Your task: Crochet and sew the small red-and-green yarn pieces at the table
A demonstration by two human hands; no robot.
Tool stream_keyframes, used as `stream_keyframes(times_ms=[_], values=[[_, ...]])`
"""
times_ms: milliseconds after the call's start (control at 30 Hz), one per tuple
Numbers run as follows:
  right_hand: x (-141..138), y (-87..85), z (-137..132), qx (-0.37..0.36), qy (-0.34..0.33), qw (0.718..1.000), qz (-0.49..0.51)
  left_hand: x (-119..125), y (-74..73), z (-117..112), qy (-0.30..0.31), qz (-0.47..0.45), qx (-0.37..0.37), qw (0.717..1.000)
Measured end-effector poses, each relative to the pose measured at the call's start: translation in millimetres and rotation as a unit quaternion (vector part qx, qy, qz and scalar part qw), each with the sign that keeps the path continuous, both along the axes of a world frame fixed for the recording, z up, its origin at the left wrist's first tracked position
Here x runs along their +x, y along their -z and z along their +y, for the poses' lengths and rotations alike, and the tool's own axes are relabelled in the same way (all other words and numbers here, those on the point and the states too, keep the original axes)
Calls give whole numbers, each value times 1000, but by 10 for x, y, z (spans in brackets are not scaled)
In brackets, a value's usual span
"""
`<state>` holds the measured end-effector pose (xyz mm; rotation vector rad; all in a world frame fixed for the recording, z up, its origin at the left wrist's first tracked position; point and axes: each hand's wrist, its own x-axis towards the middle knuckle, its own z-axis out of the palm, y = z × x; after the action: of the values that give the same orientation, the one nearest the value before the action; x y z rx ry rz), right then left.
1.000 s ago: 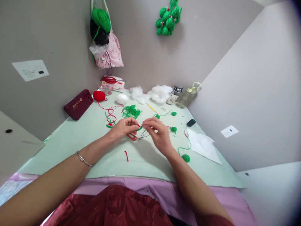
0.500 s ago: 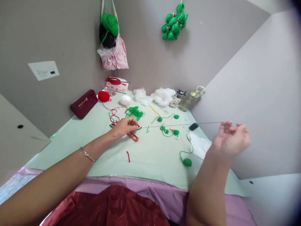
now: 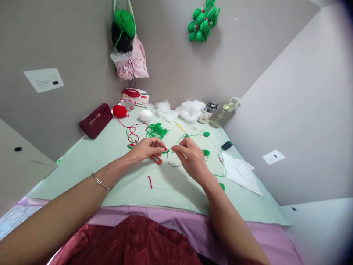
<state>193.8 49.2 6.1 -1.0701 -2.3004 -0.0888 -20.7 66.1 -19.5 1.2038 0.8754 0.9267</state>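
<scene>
My left hand (image 3: 153,146) pinches a small crocheted piece (image 3: 165,151) in red, white and green. Close on its right, my right hand (image 3: 189,154) has thumb and finger together on a thin needle, mostly hidden, whose end meets the piece. Dark thread (image 3: 173,166) droops in a loop between the two. An orange-handled tool (image 3: 156,159) lies partly under my left hand. Another red and green crocheted piece (image 3: 130,145) rests by my left wrist. Small green yarn balls (image 3: 206,152) sit behind my right hand, which covers part of them.
A green yarn tangle (image 3: 156,130), red yarn ball (image 3: 120,111), white ball (image 3: 145,116), stuffing (image 3: 190,111) and yellow crochet hook (image 3: 179,126) lie farther back. A bottle (image 3: 223,115) stands back right, a phone (image 3: 96,120) back left. White paper (image 3: 241,171) lies right.
My right hand has come back from far right to beside the crocheted piece. The thread, stretched taut before, now hangs slack in a loop. My left hand keeps its place.
</scene>
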Motion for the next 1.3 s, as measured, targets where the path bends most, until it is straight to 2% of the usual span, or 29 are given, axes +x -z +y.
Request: stream_keyframes(times_ms=[100,267,567,767,1300], values=[[-9,28,0,8,6,999,-50,-6,13,-1,-2,0,5,1000],[13,8,5,37,16,996,-79,-7,57,20,-6,3,6,1000],[3,-3,-15,54,14,990,-127,3,17,-2,-21,11,6,1000],[2,-2,-25,70,19,989,-126,3,4,1,-27,16,11,999],[-22,-13,-41,28,8,994,-107,13,-3,-24,-11,3,3,1000]])
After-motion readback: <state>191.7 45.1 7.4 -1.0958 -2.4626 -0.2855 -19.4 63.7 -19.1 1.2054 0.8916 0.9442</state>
